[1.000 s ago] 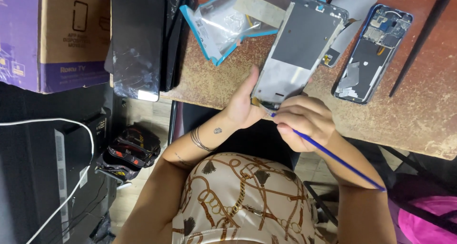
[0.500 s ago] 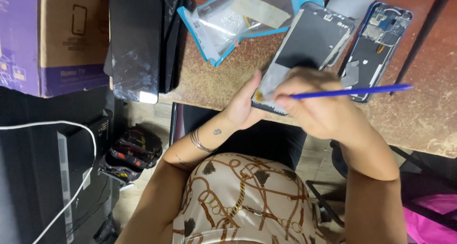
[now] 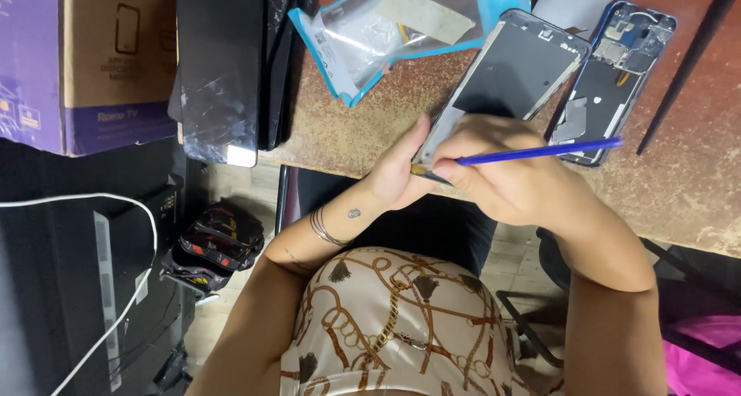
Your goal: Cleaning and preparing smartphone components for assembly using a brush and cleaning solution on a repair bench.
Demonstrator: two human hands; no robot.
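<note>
My left hand [image 3: 397, 172] grips the near end of an opened phone panel [image 3: 509, 76], a grey metal frame with a dark inner plate, lying at the worn brown table's edge. My right hand [image 3: 509, 176] holds a thin blue tool [image 3: 540, 151] like a pen, its shaft pointing right and its tip at the panel's near corner between both hands. Just right of the panel lies a blue phone chassis [image 3: 614, 79] with exposed circuit parts.
A clear bag with blue edges [image 3: 386, 33] lies left of the panel. Stacked dark phone screens [image 3: 220, 64] and a purple and brown cardboard box [image 3: 77, 56] sit at the left. A black rod [image 3: 687, 56] crosses the table's right. Black equipment with a white cable [image 3: 116, 211] stands below left.
My right hand has swung the blue tool from pointing down-right to nearly level, pointing right. The view has shifted slightly; my left hand keeps its grip on the panel.
</note>
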